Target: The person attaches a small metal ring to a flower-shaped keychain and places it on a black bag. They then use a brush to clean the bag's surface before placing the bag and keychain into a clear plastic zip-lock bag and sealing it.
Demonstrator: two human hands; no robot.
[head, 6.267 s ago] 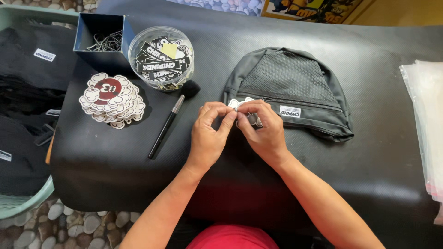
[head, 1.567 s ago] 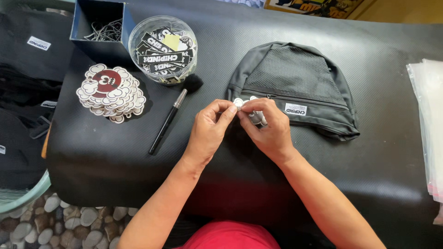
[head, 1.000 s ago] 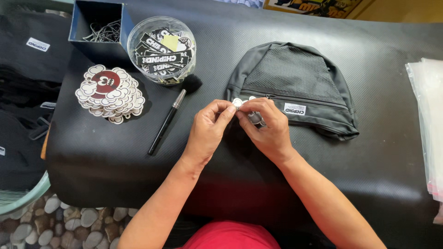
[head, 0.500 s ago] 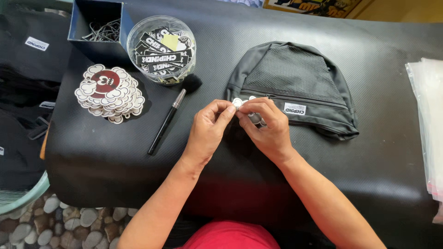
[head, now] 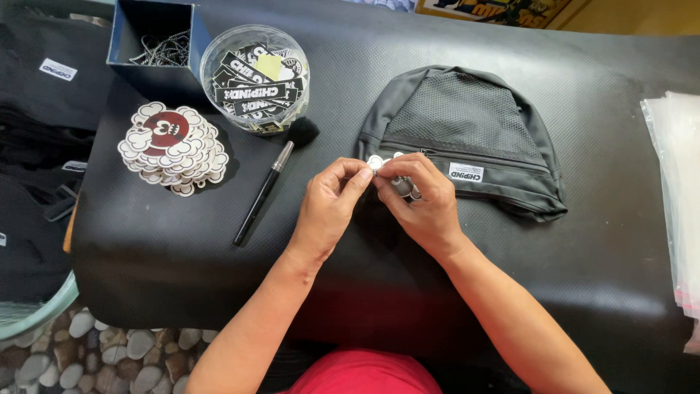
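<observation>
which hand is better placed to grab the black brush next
Left, probably. The left hand lies nearer the black brush; the right hand is on the far side, over the bag.

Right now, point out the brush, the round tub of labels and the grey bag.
brush (head: 264,191), head view, on its black handle.
round tub of labels (head: 211,62), head view, on its clear rim.
grey bag (head: 467,109), head view, on its mesh panel.

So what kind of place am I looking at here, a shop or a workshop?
Probably a small workshop bench for finishing or packing bags: a dark bag on a black mat, a stack of die-cut tags, a clear tub of labels, and clear plastic sleeves.
</observation>
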